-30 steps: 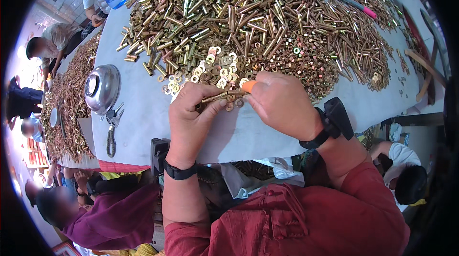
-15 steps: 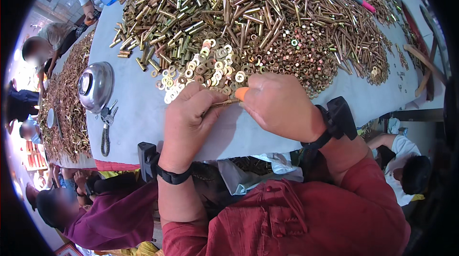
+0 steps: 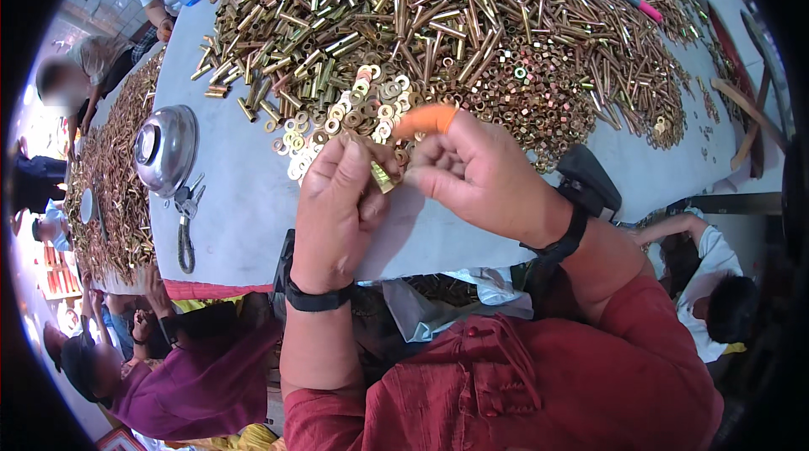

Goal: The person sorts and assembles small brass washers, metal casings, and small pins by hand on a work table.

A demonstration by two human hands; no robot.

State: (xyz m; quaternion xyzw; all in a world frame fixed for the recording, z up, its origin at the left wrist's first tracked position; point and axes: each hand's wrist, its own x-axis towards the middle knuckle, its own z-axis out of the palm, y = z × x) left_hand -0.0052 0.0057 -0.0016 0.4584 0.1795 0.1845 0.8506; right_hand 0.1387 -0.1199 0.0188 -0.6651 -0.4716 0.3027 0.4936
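My left hand (image 3: pixel 339 213) is closed round a brass-coloured metal sleeve (image 3: pixel 383 179); its shiny end sticks out below the fingers. Close on the right is my right hand (image 3: pixel 479 166), its index finger in an orange finger cot (image 3: pixel 431 119) stretched out above the sleeve. The thumb of that hand points at the sleeve, and the other fingers are curled; I see nothing held there. Just beyond my hands lies a pile of flat washers (image 3: pixel 344 112). A heap of hex nuts (image 3: pixel 539 101) sits to their right, behind my right hand.
A large heap of metal sleeves (image 3: pixel 362 9) covers the far table. On the left are a steel bowl (image 3: pixel 181 148), upside down, and keys (image 3: pixel 187 207) on a cord. A pink-tipped tool (image 3: pixel 624 0) lies at the far right. Other people sit around the table.
My hands have moved apart slightly, and the right index finger has lifted and straightened. The left hand has turned, bringing the sleeve's shiny end into sight.
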